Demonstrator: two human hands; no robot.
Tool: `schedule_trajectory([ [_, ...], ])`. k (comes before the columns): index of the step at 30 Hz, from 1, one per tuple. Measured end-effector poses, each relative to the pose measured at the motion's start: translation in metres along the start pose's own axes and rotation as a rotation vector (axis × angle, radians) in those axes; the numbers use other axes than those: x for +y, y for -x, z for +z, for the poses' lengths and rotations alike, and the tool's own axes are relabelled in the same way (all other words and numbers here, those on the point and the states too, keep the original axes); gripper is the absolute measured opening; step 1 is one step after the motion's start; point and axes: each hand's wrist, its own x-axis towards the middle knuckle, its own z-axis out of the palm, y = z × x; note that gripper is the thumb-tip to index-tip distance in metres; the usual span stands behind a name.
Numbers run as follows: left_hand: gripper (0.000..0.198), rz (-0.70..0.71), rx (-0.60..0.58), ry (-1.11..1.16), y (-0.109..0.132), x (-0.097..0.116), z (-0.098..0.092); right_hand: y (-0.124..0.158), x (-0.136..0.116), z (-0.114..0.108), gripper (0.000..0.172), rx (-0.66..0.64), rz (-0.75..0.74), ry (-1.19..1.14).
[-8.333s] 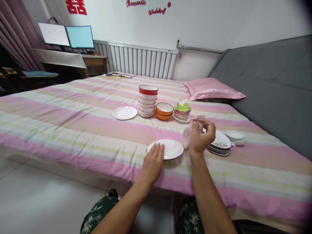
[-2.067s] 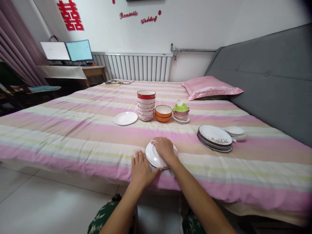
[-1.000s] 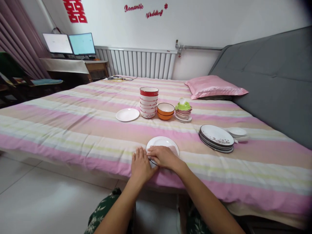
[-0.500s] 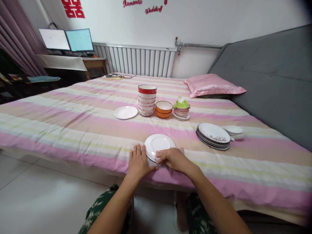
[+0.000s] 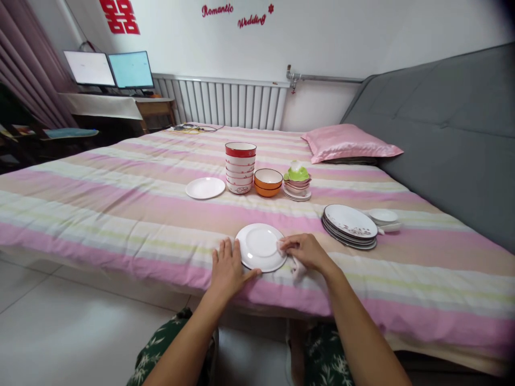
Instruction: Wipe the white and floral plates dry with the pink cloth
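A white plate [image 5: 259, 244] lies on the striped bedspread near the bed's front edge. My left hand [image 5: 229, 267] rests with fingers spread against the plate's left side, its thumb along the near rim. At the right rim, my right hand [image 5: 304, 251] is closed on a pale pink cloth [image 5: 298, 269]. Part of the cloth touches the plate's edge, and a loose end hangs below the fingers onto the bedspread.
Behind stand another white plate [image 5: 205, 188], tall stacked bowls [image 5: 240, 170], two orange bowls [image 5: 268, 185] and small dishes with a green one [image 5: 298, 174] on top. Rightward are stacked patterned plates [image 5: 350, 222], small white dishes [image 5: 383, 216] and a pink pillow [image 5: 352, 142].
My right hand has moved with the cloth from the plate's near side to its right rim. My left hand stays at the left side. The view has shifted slightly.
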Motion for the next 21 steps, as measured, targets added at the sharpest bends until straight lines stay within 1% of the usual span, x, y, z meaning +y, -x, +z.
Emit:
schedule_trajectory([
  [4,0.088,0.009,0.01,0.005,0.0,0.001,0.001,-0.007,0.0,0.006,0.024,0.188,0.114,0.112],
  [7,0.085,0.008,-0.004,0.006,0.0,0.002,0.0,-0.01,-0.002,0.012,0.025,0.269,0.176,0.184],
  [10,0.085,0.002,-0.035,0.001,0.001,0.004,-0.003,-0.013,-0.005,0.019,0.027,0.274,0.195,0.24],
  [14,0.086,-0.013,-0.053,-0.02,0.002,0.007,-0.007,-0.023,-0.009,0.026,0.031,0.255,0.183,0.301],
  [21,0.079,-0.019,-0.04,-0.072,-0.001,0.006,-0.003,-0.05,-0.019,0.035,0.028,0.201,0.094,0.371],
])
